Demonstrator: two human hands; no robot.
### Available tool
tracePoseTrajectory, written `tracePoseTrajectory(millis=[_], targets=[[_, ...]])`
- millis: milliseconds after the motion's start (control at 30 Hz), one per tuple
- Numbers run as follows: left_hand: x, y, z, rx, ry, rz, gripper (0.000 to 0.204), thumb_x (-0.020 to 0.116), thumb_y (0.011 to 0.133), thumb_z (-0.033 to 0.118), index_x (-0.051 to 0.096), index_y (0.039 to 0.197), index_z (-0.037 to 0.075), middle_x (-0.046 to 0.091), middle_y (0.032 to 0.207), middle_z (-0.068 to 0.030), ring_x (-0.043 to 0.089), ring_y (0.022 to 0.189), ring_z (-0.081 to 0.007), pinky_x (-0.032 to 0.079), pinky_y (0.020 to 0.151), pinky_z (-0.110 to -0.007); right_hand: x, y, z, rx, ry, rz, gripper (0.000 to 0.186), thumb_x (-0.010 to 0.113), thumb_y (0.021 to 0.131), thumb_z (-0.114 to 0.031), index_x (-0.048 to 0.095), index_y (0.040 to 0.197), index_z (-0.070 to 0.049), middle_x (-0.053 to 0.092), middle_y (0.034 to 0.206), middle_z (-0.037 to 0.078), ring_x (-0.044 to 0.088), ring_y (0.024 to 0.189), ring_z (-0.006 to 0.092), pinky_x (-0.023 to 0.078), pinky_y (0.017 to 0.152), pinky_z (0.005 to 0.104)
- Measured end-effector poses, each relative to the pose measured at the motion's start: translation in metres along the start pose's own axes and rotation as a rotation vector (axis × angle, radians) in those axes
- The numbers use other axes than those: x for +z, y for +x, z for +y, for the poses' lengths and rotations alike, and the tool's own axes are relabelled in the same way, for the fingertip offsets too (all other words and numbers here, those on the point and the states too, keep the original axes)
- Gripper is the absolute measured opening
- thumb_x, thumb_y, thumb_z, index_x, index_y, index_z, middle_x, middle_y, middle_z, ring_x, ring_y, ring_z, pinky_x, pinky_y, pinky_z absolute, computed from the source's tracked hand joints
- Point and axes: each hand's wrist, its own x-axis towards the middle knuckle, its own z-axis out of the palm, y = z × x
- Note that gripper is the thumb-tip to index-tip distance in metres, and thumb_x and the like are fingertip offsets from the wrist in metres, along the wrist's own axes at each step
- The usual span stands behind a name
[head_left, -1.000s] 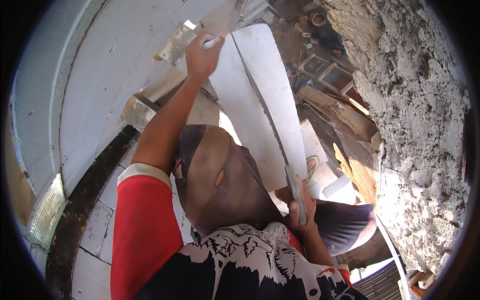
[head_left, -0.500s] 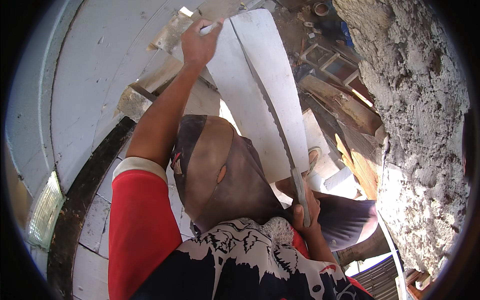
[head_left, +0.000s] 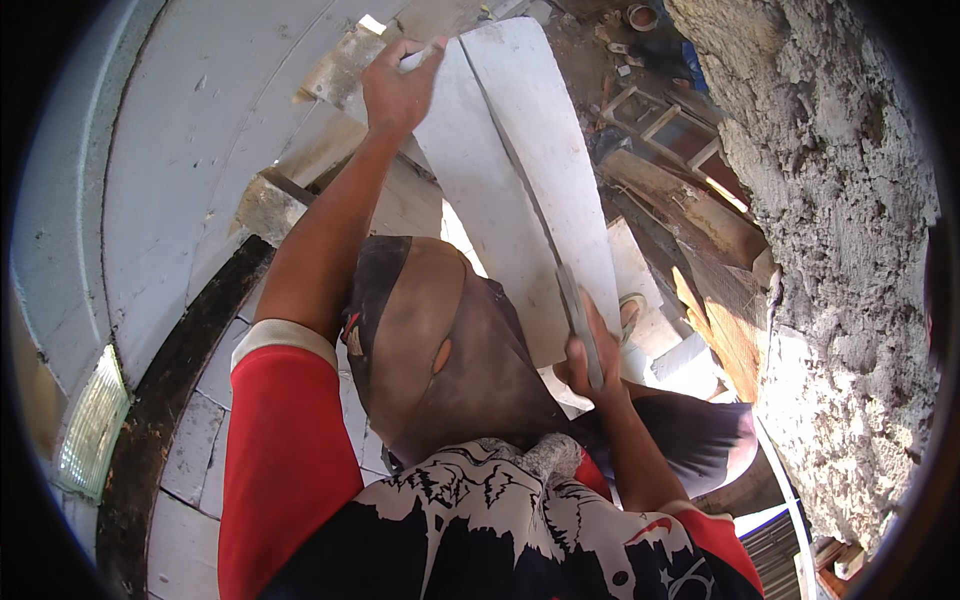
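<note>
White block (head_left: 490, 205) stretches away from the person, just right of the bent left knee (head_left: 425, 335), a slit running lengthwise through its upper face. A saw (head_left: 570, 295) lies in that slit, handle nearest the person. The left hand (head_left: 397, 95) pinches the block's far left corner; the right hand (head_left: 598, 345) has fingers wrapped around the handle.
</note>
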Motion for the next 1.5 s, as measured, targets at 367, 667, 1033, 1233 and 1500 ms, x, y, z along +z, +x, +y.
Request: tracePoseTrajectory(millis=[367, 667, 1033, 1233, 1500], targets=[[0.001, 0.004, -0.013, 0.074, 0.038, 0.041, 0.044, 0.083, 0.091, 0.045, 0.079, 0.099, 0.003, 0.079, 0.096, -0.0160, 0.073, 0.092, -0.0322, 0.054, 0.090, -0.040, -0.001, -0.050, 0.018, -0.068, 0.031, 0.041, 0.069, 0.053, 0.108, -0.037, 0.043, 0.155, 0.012, 0.067, 0.134, 0.034, 0.075, 0.105, 0.0365, 0.058, 0.093, 0.0427], [0.002, 0.002, -0.013, 0.044, 0.063, 0.016, 0.043, 0.083, 0.091, 0.046, 0.080, 0.099, 0.004, 0.079, 0.094, -0.0157, 0.073, 0.088, -0.0314, 0.055, 0.087, -0.040, 0.009, -0.019, 0.015, -0.079, 0.035, 0.047, 0.062, 0.052, 0.108, -0.028, 0.044, 0.154, 0.013, 0.068, 0.131, 0.033, 0.074, 0.107, 0.0377, 0.051, 0.107, 0.0470], [0.003, 0.001, -0.010, 0.055, 0.045, 0.027, 0.045, 0.085, 0.089, 0.047, 0.079, 0.098, 0.004, 0.078, 0.091, -0.0151, 0.072, 0.085, -0.0298, 0.055, 0.086, -0.041, 0.022, 0.051, -0.004, 0.014, -0.075, 0.020, 0.063, 0.053, 0.108, -0.030, 0.045, 0.156, 0.009, 0.070, 0.132, 0.027, 0.072, 0.095, 0.0315, 0.053, 0.096, 0.0420], [0.001, -0.004, -0.006, 0.029, 0.030, -0.011, 0.050, 0.087, 0.086, 0.051, 0.080, 0.099, 0.004, 0.079, 0.093, -0.0149, 0.073, 0.089, -0.0297, 0.055, 0.088, -0.040, -0.031, -0.050, -0.090, 0.122, -0.094, -0.010, 0.065, 0.055, 0.108, -0.035, 0.046, 0.155, 0.010, 0.068, 0.137, 0.030, 0.074, 0.116, 0.0382, 0.054, 0.102, 0.0420], [0.005, 0.003, -0.004, 0.068, 0.069, -0.040, 0.053, 0.089, 0.084, 0.052, 0.079, 0.098, 0.002, 0.079, 0.093, -0.0137, 0.073, 0.090, -0.0286, 0.056, 0.088, -0.040, 0.007, 0.066, -0.089, 0.186, 0.056, 0.009, 0.054, 0.056, 0.108, -0.019, 0.047, 0.156, 0.004, 0.070, 0.122, 0.034, 0.074, 0.107, 0.0413, 0.053, 0.098, 0.0441]])
